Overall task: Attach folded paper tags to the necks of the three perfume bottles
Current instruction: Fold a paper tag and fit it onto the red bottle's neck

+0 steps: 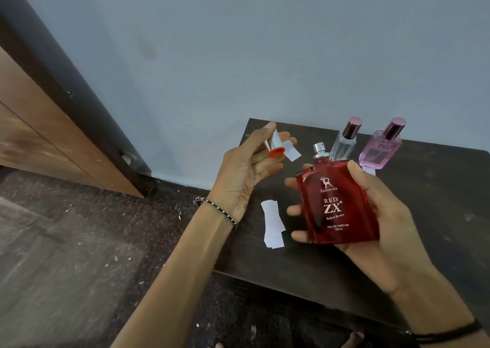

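We hold the red bottle (336, 201) upright in our right hand (376, 215), fingers wrapped around its body, above the dark table (437, 188). Its cap is off and the silver sprayer (319, 150) and neck stand bare, with no tag on them. Our left hand (244, 172) is raised just left of the bottle, pinching the cap (274, 148) and 1 folded tag (291, 152) together between thumb and fingers. The clear bottle (343, 146) and the pink bottle (379, 152) stand capped at the back of the table, just behind the red one. A scrap of white paper shows at the pink bottle's base, but we cannot tell whether it is a tag or attached. We see no tag on either of their necks. More paper strips (273, 223) lie on the table near our left wrist. We judge the task is at its start: the first bottle is uncapped and ready, so 3 tags are left to fit, then the red bottle's cap goes back on.
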A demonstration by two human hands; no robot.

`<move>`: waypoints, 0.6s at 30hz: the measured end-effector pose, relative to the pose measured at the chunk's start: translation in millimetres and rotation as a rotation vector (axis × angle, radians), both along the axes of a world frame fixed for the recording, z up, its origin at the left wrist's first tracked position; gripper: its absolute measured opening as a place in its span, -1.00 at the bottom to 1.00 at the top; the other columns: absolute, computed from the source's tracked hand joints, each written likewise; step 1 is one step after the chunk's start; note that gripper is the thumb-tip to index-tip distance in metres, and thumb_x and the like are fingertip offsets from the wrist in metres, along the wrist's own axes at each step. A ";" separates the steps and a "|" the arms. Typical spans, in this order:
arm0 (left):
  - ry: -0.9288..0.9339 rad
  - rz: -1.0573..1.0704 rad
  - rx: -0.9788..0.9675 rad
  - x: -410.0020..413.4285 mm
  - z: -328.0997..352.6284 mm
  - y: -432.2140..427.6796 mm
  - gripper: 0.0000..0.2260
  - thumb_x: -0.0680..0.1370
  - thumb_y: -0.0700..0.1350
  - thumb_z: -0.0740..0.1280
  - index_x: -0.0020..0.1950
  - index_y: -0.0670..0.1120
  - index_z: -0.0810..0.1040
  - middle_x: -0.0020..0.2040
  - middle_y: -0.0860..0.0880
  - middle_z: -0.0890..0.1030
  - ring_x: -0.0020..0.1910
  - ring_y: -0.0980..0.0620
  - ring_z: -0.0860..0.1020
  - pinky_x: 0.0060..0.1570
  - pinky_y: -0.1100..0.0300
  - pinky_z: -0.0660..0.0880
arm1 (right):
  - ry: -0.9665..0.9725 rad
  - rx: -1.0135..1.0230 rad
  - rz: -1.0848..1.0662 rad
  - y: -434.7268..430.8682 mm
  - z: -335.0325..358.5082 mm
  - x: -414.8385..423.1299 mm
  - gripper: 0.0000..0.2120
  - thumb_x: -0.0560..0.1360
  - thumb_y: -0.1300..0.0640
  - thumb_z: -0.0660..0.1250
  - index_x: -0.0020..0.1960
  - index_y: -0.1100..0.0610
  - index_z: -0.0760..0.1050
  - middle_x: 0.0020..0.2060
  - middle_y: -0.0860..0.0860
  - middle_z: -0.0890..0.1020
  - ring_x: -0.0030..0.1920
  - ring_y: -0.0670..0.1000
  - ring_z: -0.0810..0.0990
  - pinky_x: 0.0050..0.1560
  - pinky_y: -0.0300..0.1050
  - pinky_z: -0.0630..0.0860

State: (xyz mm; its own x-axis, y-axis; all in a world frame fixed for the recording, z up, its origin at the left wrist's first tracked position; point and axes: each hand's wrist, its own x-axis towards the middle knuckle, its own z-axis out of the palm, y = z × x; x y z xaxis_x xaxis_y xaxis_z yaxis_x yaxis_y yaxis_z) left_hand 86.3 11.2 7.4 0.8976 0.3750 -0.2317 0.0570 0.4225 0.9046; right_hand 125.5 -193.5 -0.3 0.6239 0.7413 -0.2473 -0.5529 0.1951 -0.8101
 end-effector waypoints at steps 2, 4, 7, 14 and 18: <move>0.002 0.005 0.014 -0.4 0.2 -0.8 -0.68 0.58 0.10 0.36 0.14 -0.10 0.69 0.11 -0.10 0.74 0.16 -0.01 0.69 0.18 0.11 0.58 | -0.045 -0.008 0.091 -0.7 -1.9 -1.2 -0.56 0.53 -0.12 0.40 0.33 0.08 0.59 0.28 0.22 0.65 0.19 0.34 0.68 0.02 0.33 0.63; 0.000 0.009 0.016 -0.2 0.2 -2.6 -0.68 0.58 0.10 0.36 0.14 -0.10 0.69 0.10 -0.10 0.75 0.16 -0.01 0.69 0.18 0.11 0.59 | -0.111 -0.053 0.119 0.7 -4.4 -2.4 -0.63 0.48 0.03 0.48 0.25 0.11 0.64 0.24 0.21 0.68 0.14 0.32 0.71 -0.06 0.22 0.67; 0.017 -0.015 0.016 1.0 0.1 -5.9 -0.68 0.58 0.12 0.36 0.10 -0.09 0.71 0.10 -0.09 0.75 0.14 -0.02 0.70 0.19 0.10 0.60 | -0.172 -0.158 0.108 5.6 -4.3 -3.2 -0.69 0.45 0.06 0.55 0.17 0.07 0.67 0.13 0.23 0.72 0.04 0.30 0.75 -0.11 0.11 0.69; 0.061 -0.091 -0.012 2.4 -1.4 -11.8 -0.67 0.54 0.13 0.42 0.07 -0.10 0.73 0.09 -0.11 0.75 0.10 -0.03 0.72 0.14 0.13 0.63 | -0.276 -0.253 0.100 10.2 -4.8 -4.1 -0.59 0.37 -0.05 0.62 0.19 -0.08 0.65 0.06 0.12 0.76 -0.01 0.20 0.78 -0.08 -0.02 0.71; 0.065 -0.101 0.027 1.9 0.2 -12.2 -0.70 0.54 0.13 0.41 0.00 -0.08 0.76 0.07 -0.11 0.76 0.08 -0.03 0.72 0.18 0.08 0.62 | -0.268 -0.261 0.011 11.9 -5.3 -3.2 -0.53 0.39 -0.04 0.61 0.25 -0.03 0.59 0.03 0.12 0.76 -0.06 0.22 0.78 -0.10 0.00 0.71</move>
State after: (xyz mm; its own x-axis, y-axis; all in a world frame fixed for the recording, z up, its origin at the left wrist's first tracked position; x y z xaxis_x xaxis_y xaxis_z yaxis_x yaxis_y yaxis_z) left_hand 88.2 -1.0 7.6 0.9147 0.2901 -0.2815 0.1567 0.3874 0.9085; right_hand 122.3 -181.6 -5.6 0.6847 0.6818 -0.2577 -0.3151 -0.0420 -0.9481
